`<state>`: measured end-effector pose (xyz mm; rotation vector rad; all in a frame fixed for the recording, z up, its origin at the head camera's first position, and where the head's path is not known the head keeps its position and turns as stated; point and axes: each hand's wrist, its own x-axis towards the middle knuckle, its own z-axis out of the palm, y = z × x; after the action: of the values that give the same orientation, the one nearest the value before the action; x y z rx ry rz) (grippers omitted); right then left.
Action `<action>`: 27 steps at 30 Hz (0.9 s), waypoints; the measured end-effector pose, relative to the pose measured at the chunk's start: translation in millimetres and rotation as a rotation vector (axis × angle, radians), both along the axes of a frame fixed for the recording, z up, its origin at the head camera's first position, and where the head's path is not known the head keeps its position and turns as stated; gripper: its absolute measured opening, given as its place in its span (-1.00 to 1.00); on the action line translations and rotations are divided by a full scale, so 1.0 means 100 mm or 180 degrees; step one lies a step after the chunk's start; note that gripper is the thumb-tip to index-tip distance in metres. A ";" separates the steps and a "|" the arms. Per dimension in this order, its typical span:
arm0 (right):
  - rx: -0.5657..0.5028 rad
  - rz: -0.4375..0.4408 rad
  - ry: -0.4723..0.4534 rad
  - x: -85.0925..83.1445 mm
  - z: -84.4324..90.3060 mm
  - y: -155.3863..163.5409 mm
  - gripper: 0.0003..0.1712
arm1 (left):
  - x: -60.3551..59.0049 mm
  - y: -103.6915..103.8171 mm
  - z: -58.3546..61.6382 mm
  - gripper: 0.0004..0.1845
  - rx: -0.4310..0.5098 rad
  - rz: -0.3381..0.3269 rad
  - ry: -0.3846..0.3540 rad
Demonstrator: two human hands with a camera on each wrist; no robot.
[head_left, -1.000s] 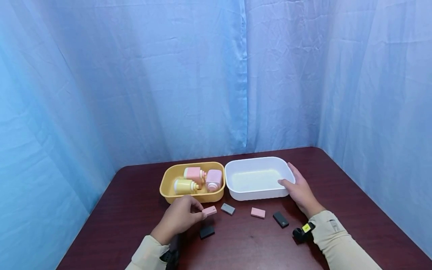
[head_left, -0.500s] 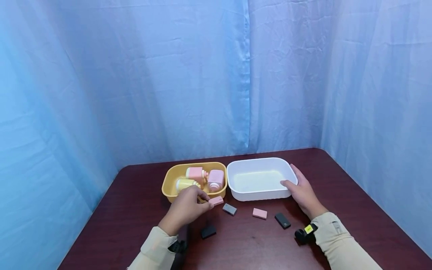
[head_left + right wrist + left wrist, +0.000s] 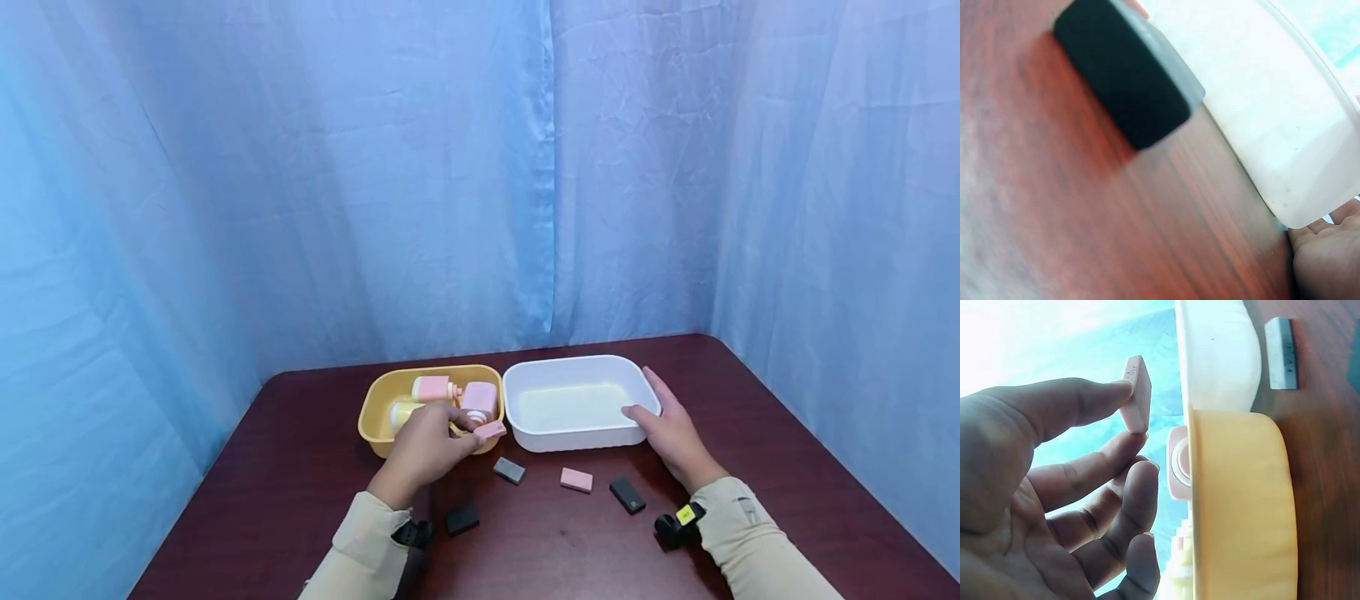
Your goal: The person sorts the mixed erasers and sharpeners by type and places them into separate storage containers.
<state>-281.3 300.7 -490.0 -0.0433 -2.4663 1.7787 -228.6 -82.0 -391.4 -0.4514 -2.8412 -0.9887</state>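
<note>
My left hand (image 3: 427, 446) pinches a small pink rectangular block (image 3: 491, 430) between thumb and fingertips; the left wrist view shows the same block (image 3: 1139, 394) raised, the other fingers loosely curled. It hangs over the front right rim of a yellow bin (image 3: 367, 408). Lying in that bin are a pink bottle (image 3: 431, 388), a lilac bottle (image 3: 478, 396) and a yellow bottle (image 3: 401, 414), the last partly hidden by the hand. My right hand (image 3: 678, 437) grips the right end of a white bin (image 3: 581, 441), thumb over the rim.
Before the bins lie a grey block (image 3: 509, 471), another pink block (image 3: 577, 480), a dark grey block (image 3: 627, 495) and a black block (image 3: 462, 521). Both bins stand side by side on the dark red table (image 3: 525, 550). Blue curtains (image 3: 450, 167) hang behind.
My left hand has lifted the pink block and carried it forward and right, from above the table to the yellow bin's front rim. The right hand keeps its grip on the white bin.
</note>
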 end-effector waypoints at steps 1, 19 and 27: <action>0.0006 0.0005 0.0001 0.00 -0.01 0.00 0.04 | -0.01 0.01 0.00 -0.89 0.0029 0.0003 -0.0034; -0.0012 0.0021 0.0023 0.04 0.03 -0.02 0.04 | -0.17 0.25 0.08 -0.59 0.0208 0.0070 0.0128; 0.0006 0.0036 0.0049 0.03 0.02 -0.01 0.03 | -0.21 0.36 0.13 -0.55 0.0248 0.0154 0.0050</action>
<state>-278.2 299.6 -488.2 -0.0156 -2.4626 1.7742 -249.3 -45.8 -378.8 -0.3793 -2.7742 -1.0771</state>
